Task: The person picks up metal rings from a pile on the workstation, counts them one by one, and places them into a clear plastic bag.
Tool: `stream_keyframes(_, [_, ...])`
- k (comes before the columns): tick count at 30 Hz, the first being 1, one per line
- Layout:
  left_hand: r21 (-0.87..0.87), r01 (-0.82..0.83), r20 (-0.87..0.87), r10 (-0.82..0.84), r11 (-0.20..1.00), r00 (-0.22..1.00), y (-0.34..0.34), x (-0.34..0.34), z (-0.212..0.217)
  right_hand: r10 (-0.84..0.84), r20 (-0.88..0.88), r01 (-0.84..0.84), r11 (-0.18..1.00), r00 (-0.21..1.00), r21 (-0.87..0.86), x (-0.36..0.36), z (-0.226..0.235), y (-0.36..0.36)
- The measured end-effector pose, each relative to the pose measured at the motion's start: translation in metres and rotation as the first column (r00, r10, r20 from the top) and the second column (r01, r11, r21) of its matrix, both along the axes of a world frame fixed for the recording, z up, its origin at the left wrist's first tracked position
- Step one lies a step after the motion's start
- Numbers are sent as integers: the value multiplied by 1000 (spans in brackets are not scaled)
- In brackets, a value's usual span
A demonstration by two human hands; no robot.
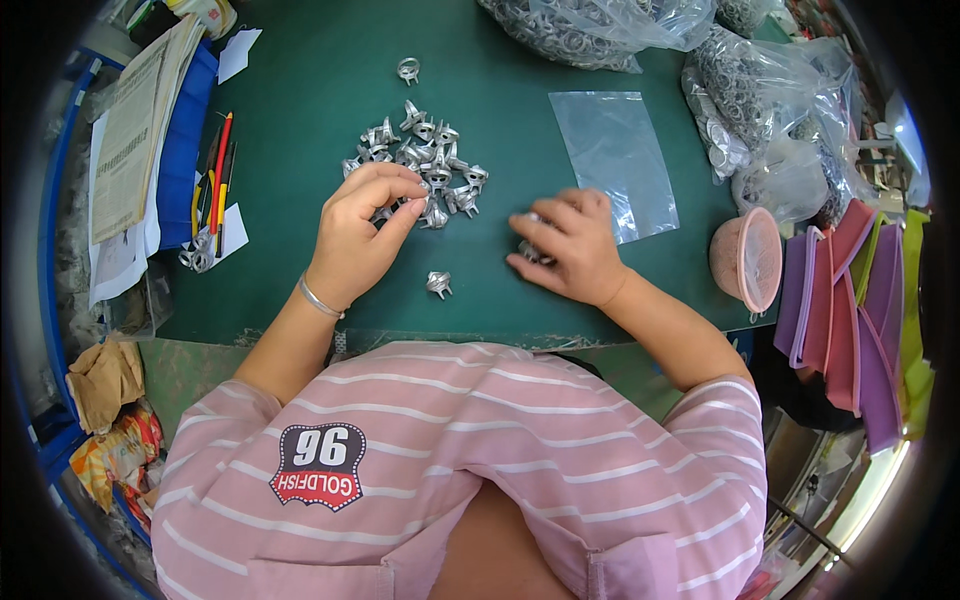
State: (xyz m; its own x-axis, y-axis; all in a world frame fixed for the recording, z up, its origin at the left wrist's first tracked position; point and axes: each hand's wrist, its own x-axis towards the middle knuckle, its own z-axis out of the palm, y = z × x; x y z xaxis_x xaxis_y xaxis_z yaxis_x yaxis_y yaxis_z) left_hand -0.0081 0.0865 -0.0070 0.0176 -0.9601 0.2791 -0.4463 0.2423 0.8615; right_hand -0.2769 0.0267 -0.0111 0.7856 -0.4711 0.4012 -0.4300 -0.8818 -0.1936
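One metal fitting (438,285) lies nearest, then the right hand (570,245) curls over blurred fittings (535,254), its grip impossible to tell, while the left hand (362,217) pinches a silvery piece (427,198) beside the heap (440,157), beyond which sits a ring-topped fitting (408,65).

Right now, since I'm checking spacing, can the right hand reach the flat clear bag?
Probably yes: the right hand is close beside the flat clear bag, and nothing visible stands between them, though it is over metal parts.

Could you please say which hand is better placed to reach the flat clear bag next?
Probably the right hand: it is near the clear bag, while the left hand is at the metal pile.
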Motion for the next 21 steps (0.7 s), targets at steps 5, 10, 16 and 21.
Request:
stream_keyframes(5, [10,2,12,-2,1000,1000,-3,-4,2,4,31,-5,999,1000,32,-9,-13,-12])
stream_keyframes(10, [-51,13,30,-12,999,999,-4,-4,6,191,158,-190,982,969,-19,-8,-14,-25])
stream_keyframes(16, [-30,-49,-2,49,998,999,1,6,4,51,551,52,984,833,-171,26,69,-77])
stream_keyframes(21, [-53,-40,49,43,998,998,3,3,12,131,612,296,784,780,-545,45,145,-183])
